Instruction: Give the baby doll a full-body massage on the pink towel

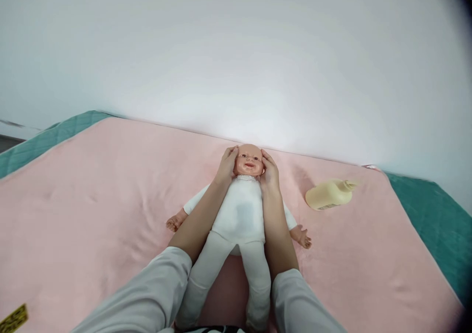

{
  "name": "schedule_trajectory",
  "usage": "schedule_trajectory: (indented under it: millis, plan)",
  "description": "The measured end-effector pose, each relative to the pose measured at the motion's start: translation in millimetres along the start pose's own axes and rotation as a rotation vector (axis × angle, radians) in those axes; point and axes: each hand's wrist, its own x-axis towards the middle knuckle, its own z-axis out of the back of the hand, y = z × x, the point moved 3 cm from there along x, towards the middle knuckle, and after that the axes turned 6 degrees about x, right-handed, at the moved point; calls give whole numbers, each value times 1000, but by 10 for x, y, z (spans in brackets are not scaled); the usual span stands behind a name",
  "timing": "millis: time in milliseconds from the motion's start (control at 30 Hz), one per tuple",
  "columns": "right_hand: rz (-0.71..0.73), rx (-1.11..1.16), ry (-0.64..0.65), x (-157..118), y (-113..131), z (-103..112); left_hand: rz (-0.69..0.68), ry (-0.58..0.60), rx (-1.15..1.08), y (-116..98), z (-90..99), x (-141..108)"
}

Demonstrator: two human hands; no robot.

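Note:
A baby doll [236,205] with a white cloth body lies on its back, its head towards the wall and its legs towards me. Against one side of its head rests my left hand [226,165], fingers curved round the cheek and temple. My right hand [270,169] cups the opposite side in the same way, so the head is held between both palms. The doll's arms stretch outward, partly covered by my forearms, and its legs lie between them. A greyish patch marks the front of its torso.
A pale yellow pump bottle [328,195] is to the right of the doll on the pink sheet [92,210]. Green quilted padding [431,215] shows at the sheet's sides. A white wall [236,57] rises behind. At lower left is a yellow and black label [14,318].

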Motion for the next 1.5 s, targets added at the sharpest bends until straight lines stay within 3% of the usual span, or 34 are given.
schedule_trajectory:
  millis: [300,633,1000,1233,1500]
  plan:
    - [-25,-287,184,-212,301,49,15,95,-8,-89,41,-159]
    - [34,-386,328,-435,291,107,-274,162,322,-83,171,-269]
    - [223,-436,305,-591,219,186,-426,253,415,29,302,-272]
    - [264,-443,308,-404,40,203,-400,322,369,187,286,-96]
    - [296,-537,337,-363,58,220,-379,368,320,221,263,-90]
